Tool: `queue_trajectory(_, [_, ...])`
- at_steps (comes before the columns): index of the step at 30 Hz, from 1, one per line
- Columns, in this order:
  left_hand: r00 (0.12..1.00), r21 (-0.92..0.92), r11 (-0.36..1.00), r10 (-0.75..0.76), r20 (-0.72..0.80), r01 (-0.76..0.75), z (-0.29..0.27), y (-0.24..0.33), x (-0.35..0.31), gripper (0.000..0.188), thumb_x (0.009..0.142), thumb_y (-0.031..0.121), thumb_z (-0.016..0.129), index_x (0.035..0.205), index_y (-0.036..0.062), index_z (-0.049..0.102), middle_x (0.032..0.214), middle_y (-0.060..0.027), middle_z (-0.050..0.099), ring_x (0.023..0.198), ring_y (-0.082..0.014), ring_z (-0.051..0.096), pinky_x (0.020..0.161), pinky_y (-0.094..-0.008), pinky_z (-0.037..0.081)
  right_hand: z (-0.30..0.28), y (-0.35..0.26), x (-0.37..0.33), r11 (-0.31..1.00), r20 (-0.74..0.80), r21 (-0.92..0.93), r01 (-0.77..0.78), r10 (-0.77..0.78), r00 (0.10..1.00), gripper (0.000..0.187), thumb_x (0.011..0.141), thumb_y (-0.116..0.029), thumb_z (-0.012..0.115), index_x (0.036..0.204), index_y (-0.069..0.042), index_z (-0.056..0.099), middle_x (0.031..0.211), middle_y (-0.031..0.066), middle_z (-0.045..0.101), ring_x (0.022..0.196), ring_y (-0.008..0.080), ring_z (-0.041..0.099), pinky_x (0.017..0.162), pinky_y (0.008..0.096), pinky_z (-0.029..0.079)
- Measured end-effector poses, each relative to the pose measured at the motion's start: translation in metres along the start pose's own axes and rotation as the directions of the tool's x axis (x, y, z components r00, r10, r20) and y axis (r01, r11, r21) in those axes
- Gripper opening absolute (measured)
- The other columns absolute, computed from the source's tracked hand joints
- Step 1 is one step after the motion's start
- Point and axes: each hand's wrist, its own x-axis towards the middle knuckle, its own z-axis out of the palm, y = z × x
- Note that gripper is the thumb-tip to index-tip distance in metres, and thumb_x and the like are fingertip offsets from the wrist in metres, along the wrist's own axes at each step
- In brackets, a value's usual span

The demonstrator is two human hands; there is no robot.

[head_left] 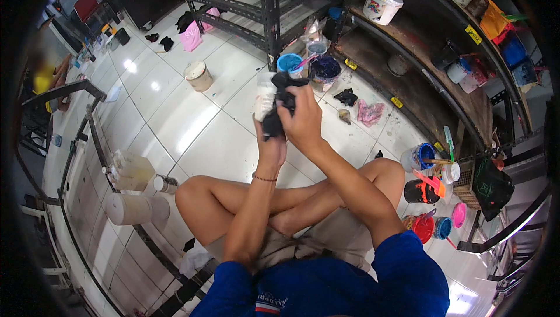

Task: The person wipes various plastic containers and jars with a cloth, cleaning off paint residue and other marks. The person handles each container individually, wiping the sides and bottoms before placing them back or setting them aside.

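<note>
In front of me, above my crossed legs, both hands are lifted around a black cloth [285, 85] and a whitish container-like thing [263, 101]. My left hand [272, 146] is closed around the whitish thing from below, its fingers mostly hidden behind it and the cloth. From the right, my right hand [303, 116] grips the bunched cloth with bent fingers and presses it against the whitish thing. The cloth covers much of that thing, so its full shape cannot be made out.
Beyond my hands stand a light-blue paint tub [290, 63] and a dark-blue paint tub [325, 69]. A cream bucket [198, 76] is farther left. Open paint pots, one red [421, 226], line my right. Metal shelving [402, 78] rises at right; jugs [131, 171] sit left by a black metal frame.
</note>
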Motion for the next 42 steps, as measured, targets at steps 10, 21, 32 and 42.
queue_trajectory(10, [0.967, 0.154, 0.984, 0.053, 0.249, -0.093, 0.021, 0.027, 0.002, 0.072, 0.083, 0.027, 0.065, 0.139, 0.0061, 0.025, 0.134, -0.0145, 0.041, 0.124, -0.0254, 0.045, 0.105, -0.0433, 0.038, -0.057, -0.013, 0.020, 0.937, -0.027, 0.273, -0.218, 0.234, 0.972, 0.023, 0.090, -0.018, 0.061, 0.104, -0.002, 0.054, 0.087, 0.0102, 0.062, 0.083, 0.0176, 0.059, 0.076, 0.0307, 0.046])
queue_trajectory(21, [0.937, 0.147, 0.975, -0.203, 0.283, 0.166, -0.005, 0.029, -0.027, 0.084, 0.083, 0.048, 0.067, 0.141, 0.0062, 0.022, 0.138, -0.0123, 0.041, 0.127, -0.0266, 0.044, 0.107, -0.0440, 0.038, -0.079, -0.029, 0.052, 0.989, 0.489, 0.113, 0.098, -0.142, 0.861, 0.035, 0.092, -0.034, 0.055, 0.115, -0.009, 0.063, 0.092, 0.0165, 0.053, 0.091, 0.0353, 0.056, 0.078, 0.0423, 0.046])
queue_trajectory(32, [0.953, -0.279, 0.913, -0.272, 0.134, 0.299, 0.020, 0.033, -0.049, 0.061, 0.092, 0.061, 0.033, 0.134, 0.0186, 0.047, 0.125, -0.0052, 0.056, 0.110, -0.0234, 0.055, 0.086, -0.0422, 0.047, -0.073, -0.030, 0.058, 0.862, 0.605, 0.490, 0.130, -0.444, 0.660, 0.033, 0.094, -0.023, 0.052, 0.119, -0.005, 0.062, 0.129, 0.0169, 0.055, 0.122, 0.0322, 0.051, 0.104, 0.0373, 0.037])
queue_trajectory(42, [0.870, -0.164, 0.906, -0.304, 0.388, 0.390, -0.017, 0.010, -0.048, 0.059, 0.093, 0.058, 0.038, 0.137, 0.0188, 0.044, 0.133, -0.0051, 0.052, 0.115, -0.0255, 0.053, 0.088, -0.0437, 0.045, -0.073, -0.031, 0.044, 0.986, 0.678, 0.086, -0.143, 0.047, 0.733, 0.034, 0.094, -0.027, 0.048, 0.108, 0.000, 0.061, 0.105, 0.0212, 0.064, 0.104, 0.0374, 0.059, 0.097, 0.0392, 0.044])
